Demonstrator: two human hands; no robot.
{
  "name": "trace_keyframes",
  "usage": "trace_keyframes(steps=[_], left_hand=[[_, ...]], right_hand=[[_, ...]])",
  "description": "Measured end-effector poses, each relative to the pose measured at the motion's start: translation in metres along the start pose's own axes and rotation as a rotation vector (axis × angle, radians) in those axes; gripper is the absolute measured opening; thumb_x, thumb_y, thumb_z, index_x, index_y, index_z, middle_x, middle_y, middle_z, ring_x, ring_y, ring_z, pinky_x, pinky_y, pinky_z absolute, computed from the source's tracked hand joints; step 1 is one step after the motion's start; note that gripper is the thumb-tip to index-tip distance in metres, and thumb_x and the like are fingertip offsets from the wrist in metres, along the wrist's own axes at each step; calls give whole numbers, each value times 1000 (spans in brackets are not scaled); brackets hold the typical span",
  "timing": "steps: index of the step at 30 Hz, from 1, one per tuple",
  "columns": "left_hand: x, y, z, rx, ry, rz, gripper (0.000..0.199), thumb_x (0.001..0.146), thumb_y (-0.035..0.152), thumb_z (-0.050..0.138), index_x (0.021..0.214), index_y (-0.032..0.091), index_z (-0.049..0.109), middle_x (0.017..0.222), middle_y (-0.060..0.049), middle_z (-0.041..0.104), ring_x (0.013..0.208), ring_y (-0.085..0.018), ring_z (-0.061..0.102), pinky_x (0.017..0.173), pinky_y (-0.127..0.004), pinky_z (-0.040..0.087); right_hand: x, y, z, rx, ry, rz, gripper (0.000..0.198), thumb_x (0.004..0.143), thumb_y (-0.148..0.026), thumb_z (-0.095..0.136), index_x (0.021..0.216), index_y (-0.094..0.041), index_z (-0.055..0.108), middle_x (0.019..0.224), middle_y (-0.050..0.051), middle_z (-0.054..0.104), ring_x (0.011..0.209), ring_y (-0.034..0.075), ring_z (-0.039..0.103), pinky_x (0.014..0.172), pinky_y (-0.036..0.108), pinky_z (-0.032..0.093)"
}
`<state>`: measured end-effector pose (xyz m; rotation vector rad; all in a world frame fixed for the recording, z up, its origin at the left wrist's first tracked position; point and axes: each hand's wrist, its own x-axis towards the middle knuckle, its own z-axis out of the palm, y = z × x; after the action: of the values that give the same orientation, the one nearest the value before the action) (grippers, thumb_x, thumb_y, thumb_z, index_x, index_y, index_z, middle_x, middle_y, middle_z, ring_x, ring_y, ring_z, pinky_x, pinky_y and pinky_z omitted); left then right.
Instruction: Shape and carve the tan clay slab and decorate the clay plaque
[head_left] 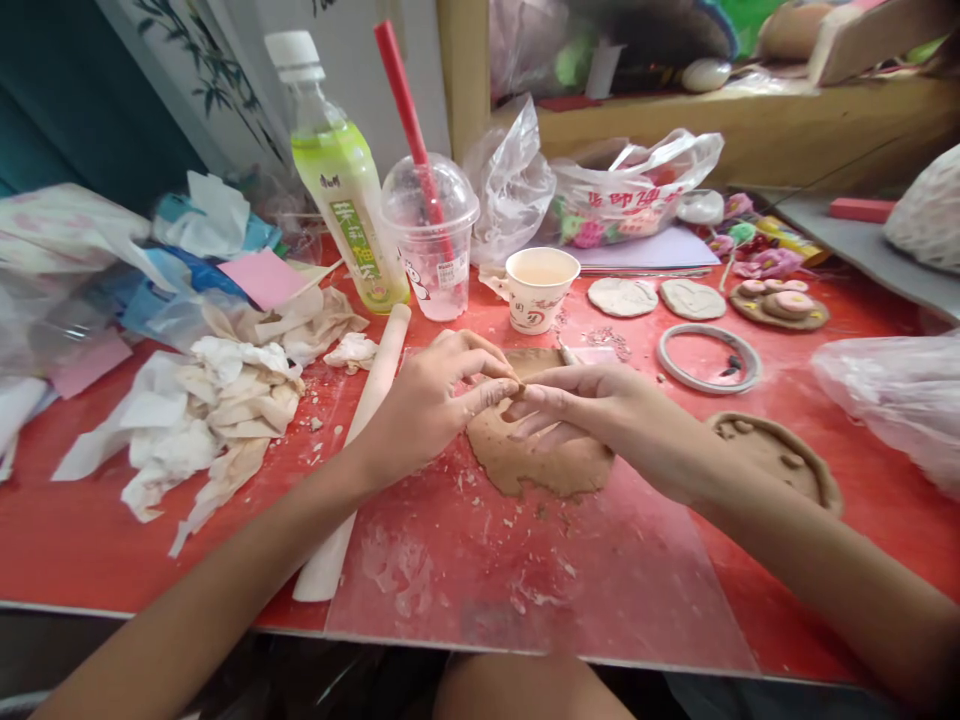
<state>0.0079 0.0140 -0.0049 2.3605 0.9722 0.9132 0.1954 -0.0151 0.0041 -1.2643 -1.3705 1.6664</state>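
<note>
My left hand (442, 395) and my right hand (600, 405) meet above a flat, ragged slab of brown clay (532, 470). Between their thumbs and fingertips is a small piece of brown clay (519, 391), pinched from both sides. Part of the slab is hidden under my hands. It lies on a clear plastic sheet (630, 600) strewn with crumbs. A pale rolling pin (375, 400) rests beside my left forearm. Behind my right wrist, partly covered, is a round clay piece with a raised rim (810, 460).
Crumpled tissues (217, 410) lie at the left. Behind stand a green drink bottle (345, 200), a plastic cup with a red straw (435, 240) and a paper cup (540, 290). A tape ring (709, 385), pale clay discs (622, 297) and plastic bags (630, 190) occupy the right and back.
</note>
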Motion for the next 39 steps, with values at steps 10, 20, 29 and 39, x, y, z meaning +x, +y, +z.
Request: trace_keyframes(steps=[10,20,29,39], left_hand=[[0,6,0,-34,103,-123,20,89,33,50,103,23,60,104,-2,60,91,-13,58,83,-30,49],[0,3,1,-61,63,-173,15,90,26,48,98,21,60,97,-1,63,82,-11,60,78,-30,50],[-2,9,2,87,-62,18,14,86,26,57,98,20,59,96,0,61,80,-9,59,80,-23,49],[-6,6,2,326,81,278,11,88,21,52,93,17,61,96,-4,62,93,-13,57,83,-28,49]], right_hand=[[2,6,4,277,20,55,22,76,-33,67,67,-13,69,64,3,69,53,6,63,50,12,50],[1,8,8,263,17,2,26,73,-35,69,59,-13,65,56,1,64,42,5,56,41,14,46],[1,9,0,341,-24,-5,19,80,-32,64,75,-16,72,71,3,71,59,5,64,56,11,49],[-1,10,8,402,-91,-43,23,84,-34,58,97,-20,70,99,5,72,88,11,67,87,23,51]])
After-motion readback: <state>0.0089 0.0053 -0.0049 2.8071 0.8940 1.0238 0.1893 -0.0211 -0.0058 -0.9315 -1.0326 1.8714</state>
